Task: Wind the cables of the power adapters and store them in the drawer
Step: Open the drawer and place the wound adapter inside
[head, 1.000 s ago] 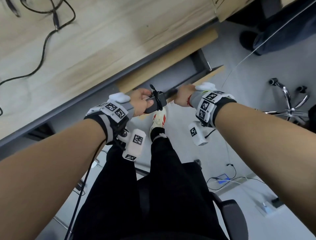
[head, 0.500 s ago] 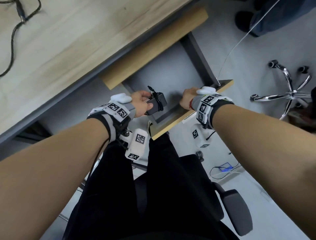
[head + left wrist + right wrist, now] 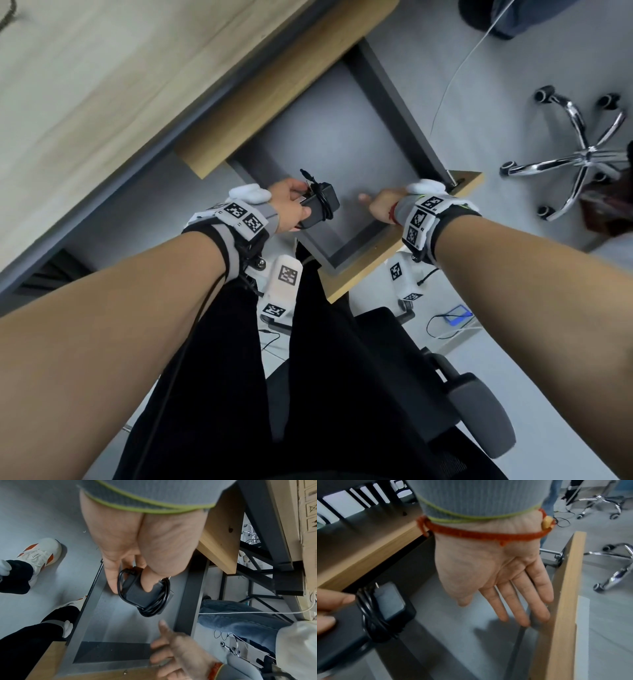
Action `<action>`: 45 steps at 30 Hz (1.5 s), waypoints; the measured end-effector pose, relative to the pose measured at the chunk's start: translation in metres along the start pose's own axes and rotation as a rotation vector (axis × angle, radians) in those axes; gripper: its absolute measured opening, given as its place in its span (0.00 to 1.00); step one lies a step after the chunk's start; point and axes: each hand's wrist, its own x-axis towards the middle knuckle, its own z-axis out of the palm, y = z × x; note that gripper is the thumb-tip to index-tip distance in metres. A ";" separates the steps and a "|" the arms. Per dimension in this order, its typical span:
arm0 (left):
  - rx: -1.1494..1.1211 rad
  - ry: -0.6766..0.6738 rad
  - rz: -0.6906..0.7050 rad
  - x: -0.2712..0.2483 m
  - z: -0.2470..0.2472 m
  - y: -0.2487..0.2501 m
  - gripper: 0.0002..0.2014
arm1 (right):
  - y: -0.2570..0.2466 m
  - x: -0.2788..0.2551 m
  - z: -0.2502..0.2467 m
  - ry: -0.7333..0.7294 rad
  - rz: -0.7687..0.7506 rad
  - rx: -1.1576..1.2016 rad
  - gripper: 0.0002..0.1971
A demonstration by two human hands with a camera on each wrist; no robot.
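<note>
Adapter [image 3: 318, 209], cable wound round it, pinched between left hand [image 3: 289, 205] thumb and fingers above the open drawer [image 3: 346, 150] for setting down inside, right hand [image 3: 496, 580] spread flat against the front panel, apparently steadying.

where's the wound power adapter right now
The power adapter, its cable wrapped round it, is held in the left hand above the open drawer, near its left side in the head view; the right hand is open by the drawer front.
</note>
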 end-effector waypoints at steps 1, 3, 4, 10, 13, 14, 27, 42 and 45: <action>0.000 0.007 0.006 0.001 0.001 0.000 0.23 | -0.004 -0.001 -0.002 -0.025 -0.034 0.091 0.39; -0.006 0.026 0.018 0.002 0.002 0.001 0.23 | -0.011 -0.007 -0.004 -0.091 -0.196 0.450 0.35; -0.011 0.033 0.021 0.002 0.002 0.000 0.23 | -0.016 -0.010 -0.006 -0.127 -0.275 0.629 0.30; 0.166 -0.071 0.103 0.005 0.000 -0.005 0.25 | -0.030 0.001 0.003 -0.167 -0.454 0.721 0.19; 0.356 -0.009 0.182 0.007 -0.002 -0.014 0.25 | -0.025 0.013 0.012 -0.037 -0.388 0.528 0.23; 0.469 0.024 0.226 0.006 -0.003 -0.018 0.25 | -0.021 0.018 0.016 0.037 -0.354 0.382 0.25; 0.643 0.152 0.330 0.030 0.002 -0.053 0.10 | -0.011 0.061 0.081 0.065 -0.203 0.018 0.30; 0.442 0.171 0.350 -0.019 -0.020 -0.003 0.07 | -0.045 0.008 0.040 0.201 -0.198 0.043 0.29; 0.390 0.198 0.439 -0.055 -0.046 0.022 0.08 | -0.073 -0.041 -0.001 0.289 -0.281 0.149 0.13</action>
